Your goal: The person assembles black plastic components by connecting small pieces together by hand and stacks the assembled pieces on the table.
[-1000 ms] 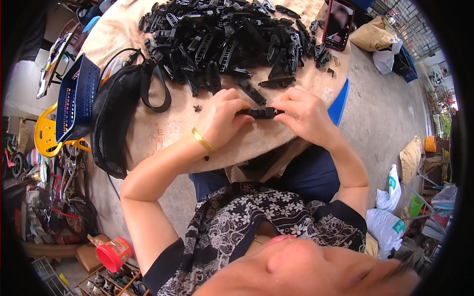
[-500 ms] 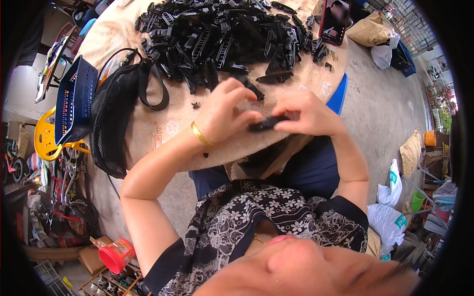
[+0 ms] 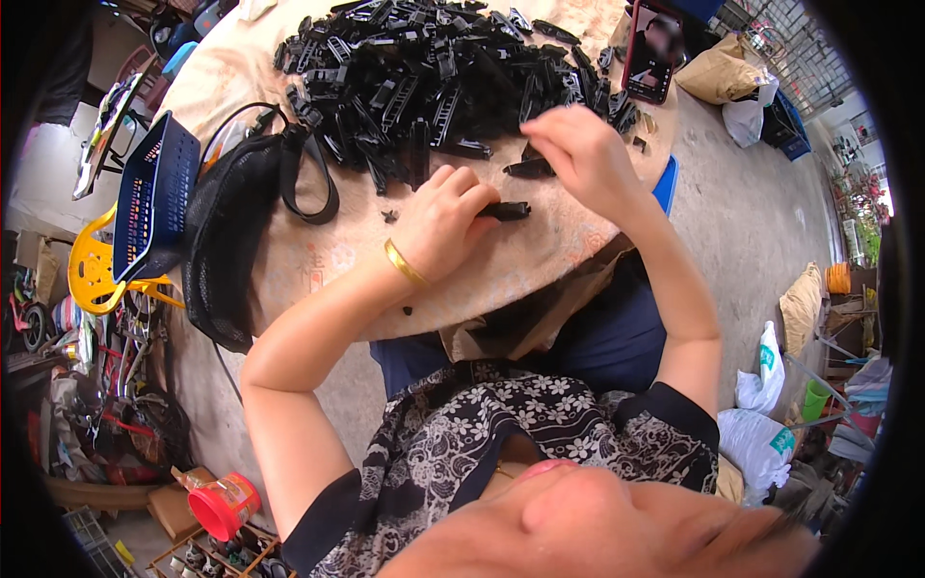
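A large heap of black plastic parts (image 3: 414, 87), many long and narrow, covers the far side of the cloth-topped table. My left hand (image 3: 445, 223), with a gold bangle at the wrist, is low over the near part of the cloth, its fingers curled round one end of a black plastic part (image 3: 509, 210). The other end sticks out to the right. Up at the heap's right front edge is my right hand (image 3: 583, 159), thumb and fingers pinched together; whatever may be between them is hidden. Just under its fingertips lies another dark part (image 3: 528, 168).
A black mesh bag (image 3: 226, 241) with a strap hangs over the table's left edge, beside a blue basket (image 3: 154, 197) on a yellow stool (image 3: 89, 258). A phone (image 3: 652, 53) stands at the far right. Small black bits (image 3: 388, 217) lie on the tablecloth (image 3: 356, 241).
My right hand has left the black part near the table's front edge and moved up and away to the heap. My left hand has closed over a black part and turned palm down.
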Tool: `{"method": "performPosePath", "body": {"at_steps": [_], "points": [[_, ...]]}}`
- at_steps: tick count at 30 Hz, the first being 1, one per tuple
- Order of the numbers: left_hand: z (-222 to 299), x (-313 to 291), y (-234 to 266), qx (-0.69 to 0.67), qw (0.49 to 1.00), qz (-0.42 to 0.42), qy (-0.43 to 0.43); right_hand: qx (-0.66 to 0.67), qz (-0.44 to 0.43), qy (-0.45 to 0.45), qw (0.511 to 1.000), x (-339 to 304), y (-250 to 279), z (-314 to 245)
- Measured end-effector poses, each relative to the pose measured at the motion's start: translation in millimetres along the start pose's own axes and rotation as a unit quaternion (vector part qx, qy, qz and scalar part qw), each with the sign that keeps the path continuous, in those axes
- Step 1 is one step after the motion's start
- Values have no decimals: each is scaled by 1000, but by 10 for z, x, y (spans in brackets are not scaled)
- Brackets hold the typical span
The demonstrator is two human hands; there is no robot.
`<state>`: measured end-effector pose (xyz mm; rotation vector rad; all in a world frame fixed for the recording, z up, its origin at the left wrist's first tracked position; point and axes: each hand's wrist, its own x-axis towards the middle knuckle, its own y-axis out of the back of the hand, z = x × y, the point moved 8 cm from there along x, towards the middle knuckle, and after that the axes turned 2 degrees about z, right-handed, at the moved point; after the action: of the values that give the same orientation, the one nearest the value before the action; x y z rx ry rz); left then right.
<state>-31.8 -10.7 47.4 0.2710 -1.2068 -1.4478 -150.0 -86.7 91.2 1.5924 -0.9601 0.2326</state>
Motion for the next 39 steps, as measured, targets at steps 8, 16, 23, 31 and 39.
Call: {"method": "performPosePath", "body": {"at_steps": [8,16,23,31,39], "points": [[-4,-36,5,-21,1000,5,-4,-182,-126,-13,975,442,-527,341],[-54,-54,18,-35,999,38,18,-131,-199,-121,964,360,-558,396],[-113,-80,-18,-36,998,30,49,-55,-167,-170,970,424,-504,451],[-94,-101,67,-50,996,56,56,54,-141,45,988,-152,-112,-352],[-136,-109,58,-46,997,18,65,42,-144,67,987,-272,-77,-429]]}}
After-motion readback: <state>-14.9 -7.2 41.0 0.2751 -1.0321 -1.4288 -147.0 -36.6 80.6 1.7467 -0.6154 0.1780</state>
